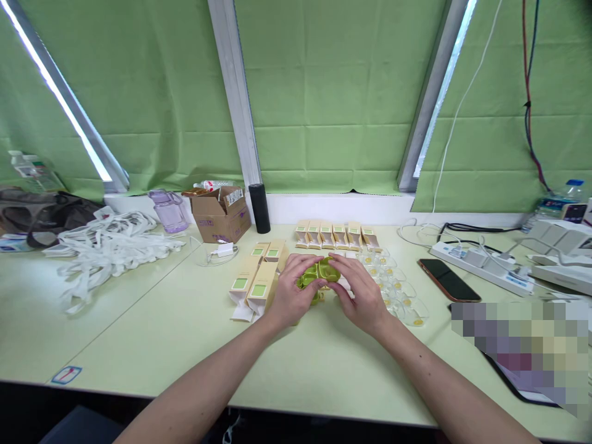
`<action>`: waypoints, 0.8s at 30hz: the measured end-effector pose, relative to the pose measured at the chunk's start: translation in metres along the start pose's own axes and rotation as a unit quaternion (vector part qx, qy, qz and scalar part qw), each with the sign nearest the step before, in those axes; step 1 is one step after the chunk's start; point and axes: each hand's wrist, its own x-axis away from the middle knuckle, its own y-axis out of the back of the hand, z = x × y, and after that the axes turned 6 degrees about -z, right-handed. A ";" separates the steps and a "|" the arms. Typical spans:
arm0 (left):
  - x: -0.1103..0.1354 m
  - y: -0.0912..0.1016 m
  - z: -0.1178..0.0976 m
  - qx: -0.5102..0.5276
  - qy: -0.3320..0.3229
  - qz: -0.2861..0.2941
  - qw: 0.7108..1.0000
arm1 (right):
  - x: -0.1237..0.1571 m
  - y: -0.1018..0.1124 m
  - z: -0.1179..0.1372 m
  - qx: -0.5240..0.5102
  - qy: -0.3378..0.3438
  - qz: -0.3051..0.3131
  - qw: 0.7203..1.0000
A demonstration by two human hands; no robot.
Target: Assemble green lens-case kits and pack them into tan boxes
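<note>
Green plastic, a small green piece with raised ribs, sits between the two hands about midway along the tabletop, closer to its far edge than to its near one. The left hand clasps the piece's left side, fingers curled over the top and thumb tucked in. The right hand closes on its right side in the same way, so only the middle of the piece shows between the fingertips. Whether the piece rests on the tabletop or is lifted just off it cannot be told.

Just left of the left hand lie flat cream cartons with green squares. Behind the hands, toward the far edge, stands a row of small boxes. Clear blister shells with yellow dots run beside the right hand, and a dark phone lies further right, near a white power strip. At the far edge stand a black cylinder and an open cardboard box. White straps are heaped toward the far left corner.
</note>
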 end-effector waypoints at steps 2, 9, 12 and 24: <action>-0.001 -0.001 0.002 0.009 0.053 -0.014 0.998 | 0.001 0.000 0.002 -0.014 -0.035 0.001 0.999; -0.006 -0.001 0.002 -0.003 0.169 -0.007 0.986 | 0.004 -0.005 0.008 -0.061 -0.097 0.017 0.993; -0.006 -0.002 0.000 0.007 0.186 0.015 0.982 | 0.004 -0.006 0.009 -0.079 -0.138 0.019 0.987; 0.000 -0.001 -0.003 0.021 0.155 0.073 0.985 | 0.003 -0.015 0.003 -0.338 -0.386 -0.011 0.859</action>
